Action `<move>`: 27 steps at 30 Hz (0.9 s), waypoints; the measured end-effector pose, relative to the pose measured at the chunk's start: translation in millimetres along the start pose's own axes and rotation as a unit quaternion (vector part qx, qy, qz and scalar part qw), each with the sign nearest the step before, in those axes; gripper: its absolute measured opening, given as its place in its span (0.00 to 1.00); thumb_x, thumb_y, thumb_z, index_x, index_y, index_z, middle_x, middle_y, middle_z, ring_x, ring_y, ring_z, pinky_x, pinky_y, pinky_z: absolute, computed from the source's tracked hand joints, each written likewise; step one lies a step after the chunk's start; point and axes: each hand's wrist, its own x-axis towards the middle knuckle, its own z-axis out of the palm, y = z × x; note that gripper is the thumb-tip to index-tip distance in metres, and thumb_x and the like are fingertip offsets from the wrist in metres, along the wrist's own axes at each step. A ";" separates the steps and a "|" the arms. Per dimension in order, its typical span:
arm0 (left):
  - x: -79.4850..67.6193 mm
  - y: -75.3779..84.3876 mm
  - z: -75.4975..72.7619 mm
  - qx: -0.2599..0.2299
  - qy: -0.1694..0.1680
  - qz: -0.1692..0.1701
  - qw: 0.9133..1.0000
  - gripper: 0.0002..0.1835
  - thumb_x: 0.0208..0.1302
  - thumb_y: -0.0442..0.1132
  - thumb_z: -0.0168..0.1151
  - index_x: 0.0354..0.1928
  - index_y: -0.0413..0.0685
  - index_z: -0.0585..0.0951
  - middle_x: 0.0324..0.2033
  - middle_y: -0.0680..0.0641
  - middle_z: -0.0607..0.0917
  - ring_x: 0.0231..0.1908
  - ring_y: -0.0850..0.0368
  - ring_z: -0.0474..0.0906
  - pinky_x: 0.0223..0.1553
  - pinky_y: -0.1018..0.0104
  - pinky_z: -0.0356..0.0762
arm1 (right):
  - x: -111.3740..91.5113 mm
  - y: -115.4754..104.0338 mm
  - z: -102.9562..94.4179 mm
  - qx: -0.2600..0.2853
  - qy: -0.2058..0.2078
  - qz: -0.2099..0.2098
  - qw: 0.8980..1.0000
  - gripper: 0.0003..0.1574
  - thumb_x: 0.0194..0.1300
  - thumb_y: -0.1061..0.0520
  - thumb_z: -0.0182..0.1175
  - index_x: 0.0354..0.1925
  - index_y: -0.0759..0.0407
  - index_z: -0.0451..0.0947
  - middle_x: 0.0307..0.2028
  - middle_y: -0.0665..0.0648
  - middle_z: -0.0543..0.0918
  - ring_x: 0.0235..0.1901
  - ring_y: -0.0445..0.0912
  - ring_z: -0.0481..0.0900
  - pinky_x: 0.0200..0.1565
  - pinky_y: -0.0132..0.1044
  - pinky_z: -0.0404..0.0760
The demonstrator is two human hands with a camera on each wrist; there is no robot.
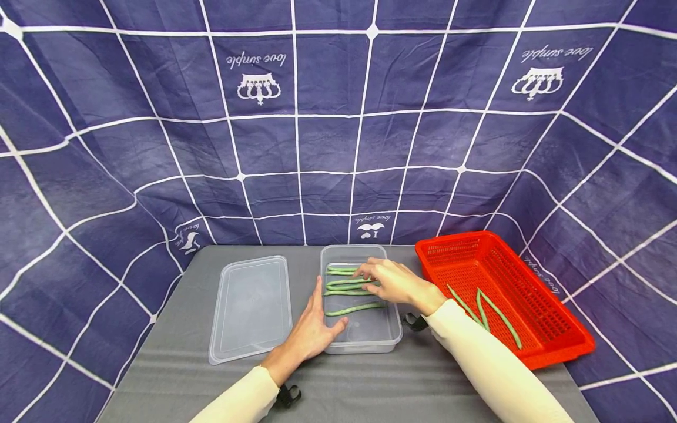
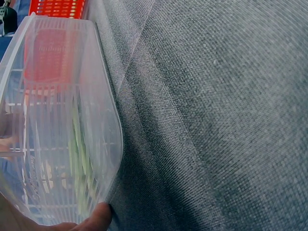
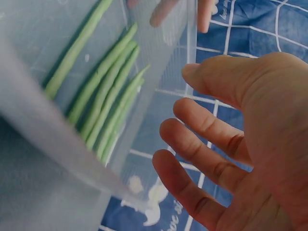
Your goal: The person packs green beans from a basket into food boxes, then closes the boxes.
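Observation:
A clear plastic container (image 1: 365, 342) stands on the grey table with several green beans (image 1: 355, 309) lying crosswise in it. Against its left wall rests my left hand (image 1: 309, 332), fingers extended along the side and thumb by the near part of the rim. The left wrist view shows that thumb (image 2: 100, 216) touching the container (image 2: 103, 86). My right hand (image 1: 394, 281) is over the container's right side, above the beans. In the right wrist view its fingers (image 3: 187, 139) are loosely bent and apart, with nothing between them; the beans (image 3: 77, 53) lie beyond the container wall.
To the right, a red slotted plastic basket (image 1: 560, 352) holds a few more green beans (image 1: 499, 317). A translucent lid (image 1: 254, 308) lies flat on the grey table (image 1: 180, 364) at the left. Blue checked cloth (image 1: 328, 141) hangs behind and at both sides.

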 end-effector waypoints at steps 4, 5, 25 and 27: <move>-0.6 -0.1 -0.3 0.002 0.001 0.000 1.000 0.71 0.73 0.57 0.78 0.98 0.50 0.36 0.90 0.27 0.64 0.85 0.23 0.71 0.82 0.29 0.75 | -10.9 6.8 -10.0 -0.016 0.019 0.006 1.000 0.22 0.77 0.55 0.78 0.66 0.44 0.92 0.52 0.49 0.92 0.51 0.47 0.95 0.47 0.53 0.94; -0.8 -0.1 -0.4 0.002 0.001 0.000 1.000 0.71 0.73 0.58 0.78 0.98 0.51 0.36 0.90 0.27 0.64 0.85 0.24 0.70 0.82 0.29 0.75 | -13.7 8.8 -12.5 -0.018 0.026 0.006 0.999 0.22 0.77 0.55 0.78 0.65 0.46 0.92 0.51 0.50 0.92 0.51 0.48 0.95 0.47 0.53 0.94; -2.9 0.0 -0.9 -0.001 0.005 0.000 1.000 0.70 0.72 0.57 0.79 0.98 0.50 0.38 0.88 0.27 0.66 0.83 0.24 0.73 0.81 0.29 0.76 | -89.6 67.2 -61.5 -0.045 0.120 0.055 0.990 0.20 0.75 0.58 0.79 0.62 0.49 0.91 0.47 0.50 0.92 0.45 0.46 0.93 0.46 0.47 0.90; -2.6 -0.2 -1.2 -0.001 0.004 0.000 1.000 0.70 0.72 0.58 0.78 0.98 0.50 0.38 0.89 0.27 0.66 0.83 0.24 0.72 0.81 0.28 0.76 | -97.8 74.8 -65.7 -0.047 0.126 0.061 0.989 0.20 0.75 0.58 0.79 0.62 0.51 0.91 0.46 0.50 0.92 0.44 0.46 0.92 0.46 0.47 0.90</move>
